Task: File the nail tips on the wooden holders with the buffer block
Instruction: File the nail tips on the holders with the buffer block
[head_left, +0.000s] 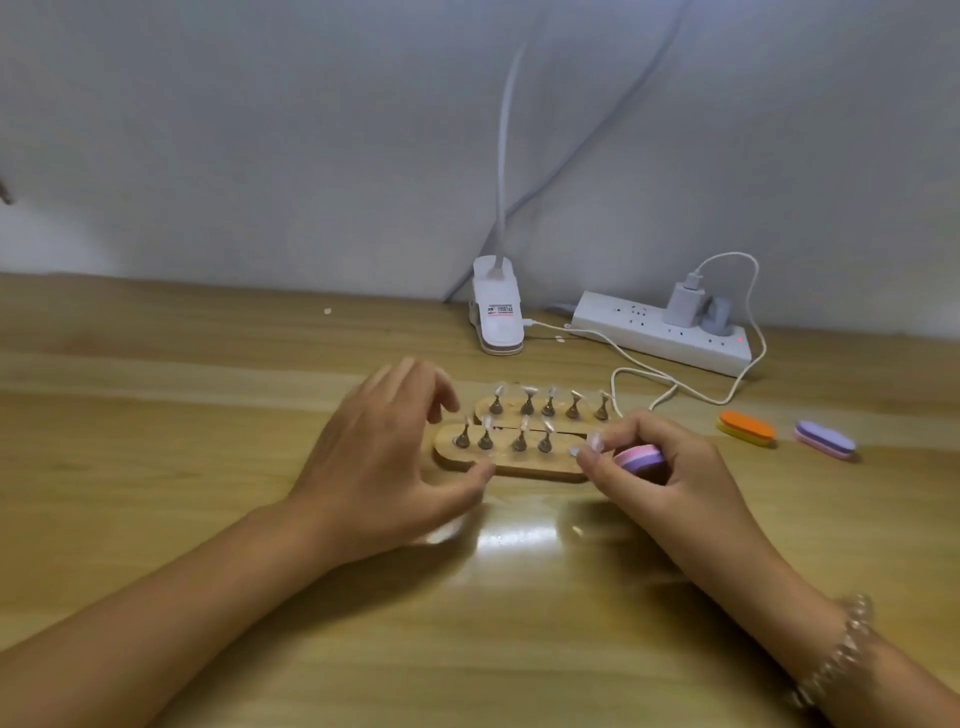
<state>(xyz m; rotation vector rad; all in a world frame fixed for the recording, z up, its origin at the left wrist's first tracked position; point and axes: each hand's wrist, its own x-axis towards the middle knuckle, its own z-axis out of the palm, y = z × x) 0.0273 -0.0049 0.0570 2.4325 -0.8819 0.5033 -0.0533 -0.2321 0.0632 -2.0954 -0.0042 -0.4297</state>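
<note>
A beaded bracelet (841, 660) is worn on the right wrist, low over the worktop (208, 364).
The right hand (670, 467) has its grip clamped on the pink-and-purple buffer block (640, 457), at the right end of the near wooden holder (519, 466). The left hand (384, 462) is held with its grip apart, thumb at that holder's front edge. Nail tips (524, 422) stand on it and on the far holder (511, 405). The holder is best steadied and each tip stroked lightly.

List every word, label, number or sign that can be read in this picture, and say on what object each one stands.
No text can be read.
White clip-on lamp base: its small label, printed in black and red, is too blurred to read.
White plastic power strip: no legible print.
</note>
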